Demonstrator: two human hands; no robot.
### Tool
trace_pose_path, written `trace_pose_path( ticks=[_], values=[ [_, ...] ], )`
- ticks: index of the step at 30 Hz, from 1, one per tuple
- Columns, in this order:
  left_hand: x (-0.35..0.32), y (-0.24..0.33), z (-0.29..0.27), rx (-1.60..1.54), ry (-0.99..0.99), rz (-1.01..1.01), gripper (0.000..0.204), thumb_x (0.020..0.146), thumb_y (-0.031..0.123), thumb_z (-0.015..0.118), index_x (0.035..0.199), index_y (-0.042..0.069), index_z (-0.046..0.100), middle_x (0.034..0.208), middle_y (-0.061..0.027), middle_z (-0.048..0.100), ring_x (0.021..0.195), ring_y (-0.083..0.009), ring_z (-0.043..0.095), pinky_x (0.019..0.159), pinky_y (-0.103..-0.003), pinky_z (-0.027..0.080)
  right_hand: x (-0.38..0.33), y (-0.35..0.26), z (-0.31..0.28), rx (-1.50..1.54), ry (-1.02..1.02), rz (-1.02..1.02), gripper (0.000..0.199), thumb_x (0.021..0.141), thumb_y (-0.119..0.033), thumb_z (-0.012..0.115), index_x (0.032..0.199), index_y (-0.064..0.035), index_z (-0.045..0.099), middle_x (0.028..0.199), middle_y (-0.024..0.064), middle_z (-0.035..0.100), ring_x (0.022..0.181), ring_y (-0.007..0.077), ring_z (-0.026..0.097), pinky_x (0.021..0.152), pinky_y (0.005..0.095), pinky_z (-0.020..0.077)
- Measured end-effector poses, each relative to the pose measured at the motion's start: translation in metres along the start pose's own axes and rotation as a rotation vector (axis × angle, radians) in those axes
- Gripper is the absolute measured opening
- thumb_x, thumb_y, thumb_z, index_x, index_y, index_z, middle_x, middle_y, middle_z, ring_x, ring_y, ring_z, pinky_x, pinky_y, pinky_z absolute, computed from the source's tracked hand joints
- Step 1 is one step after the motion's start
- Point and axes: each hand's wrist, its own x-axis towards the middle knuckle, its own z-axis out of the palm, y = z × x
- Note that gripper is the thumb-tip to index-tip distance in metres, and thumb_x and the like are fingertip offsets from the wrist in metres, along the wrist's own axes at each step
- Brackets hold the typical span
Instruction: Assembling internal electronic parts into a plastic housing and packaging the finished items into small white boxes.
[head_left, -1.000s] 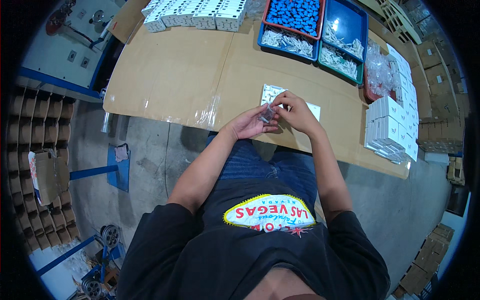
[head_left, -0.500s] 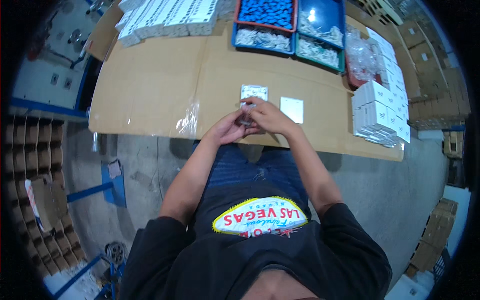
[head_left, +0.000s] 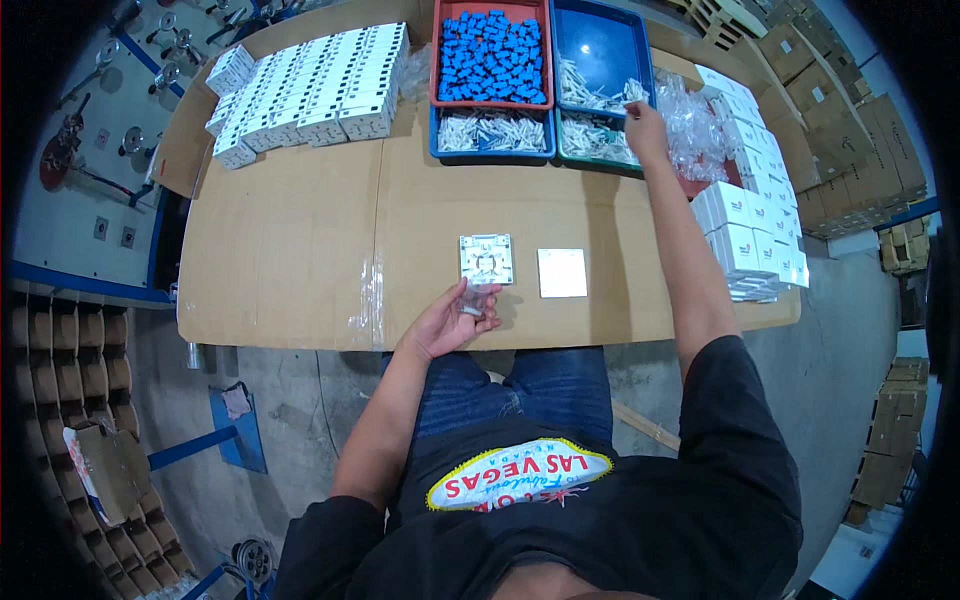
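My left hand is closed on a small clear plastic bag at the table's near edge. Just beyond it lies a square white plate with cut-outs and fittings. A plain white square plate rests to its right. My right hand is stretched far out over the trays, its fingertips pinched together at the near right corner of a blue tray. Small white packets lie in that corner. What the fingertips hold, if anything, is too small to make out.
A red tray of blue pieces sits above a blue tray of white pieces. Beside it is a green tray. White boxes stand in rows at the far left. Other stacked white boxes and clear bags are on the right.
My hands have parted. The right hand has moved away and right to the trays, while the left stays near the plate with the bag. The view has shifted, showing more of the table's far side.
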Motion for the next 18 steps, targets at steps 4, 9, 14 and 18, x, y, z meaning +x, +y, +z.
trace_pose_path(
  ticks=[4,9,14,18],
  values=[
    [-0.004,0.001,0.0,-0.022,-0.001,-0.008,0.057,0.109,0.043,0.048,0.141,-0.004,0.054,0.112,-0.0108,0.066,0.11,-0.0219,0.063,0.11,-0.047,0.045,0.029,0.012,0.007,-0.212,-0.108,0.069,0.022,0.09,-0.014,0.061,0.103,-0.0028,0.075,0.102,0.0259,0.073,0.1,0.0433,0.07,0.089,0.0507,0.0554],
    [0.003,0.002,0.002,-0.032,0.01,-0.061,0.061,0.107,0.046,0.049,0.141,-0.004,0.053,0.113,-0.012,0.066,0.104,-0.0246,0.064,0.111,-0.05,0.044,0.044,0.034,0.026,-0.316,-0.081,0.095,0.023,0.088,-0.012,0.06,0.103,-0.0024,0.075,0.102,0.0273,0.072,0.1,0.0444,0.069,0.09,0.0523,0.0547],
    [0.002,0.004,0.002,-0.062,0.085,-0.072,0.063,0.107,0.047,0.049,0.144,-0.004,0.051,0.112,-0.0121,0.066,0.102,-0.026,0.064,0.113,-0.051,0.042,0.057,0.023,0.034,-0.209,-0.187,0.007,0.024,0.085,-0.009,0.062,0.104,-0.0053,0.075,0.101,0.0261,0.072,0.1,0.0431,0.07,0.089,0.0496,0.0547],
    [0.003,0.005,0.004,-0.039,0.062,-0.082,0.064,0.107,0.048,0.049,0.145,-0.003,0.049,0.114,-0.0123,0.065,0.103,-0.0263,0.064,0.114,-0.05,0.042,0.061,0.027,0.027,-0.196,-0.261,-0.011,0.022,0.086,-0.009,0.062,0.103,-0.0059,0.075,0.104,0.0249,0.073,0.1,0.0417,0.07,0.091,0.0469,0.0547]
  ],
)
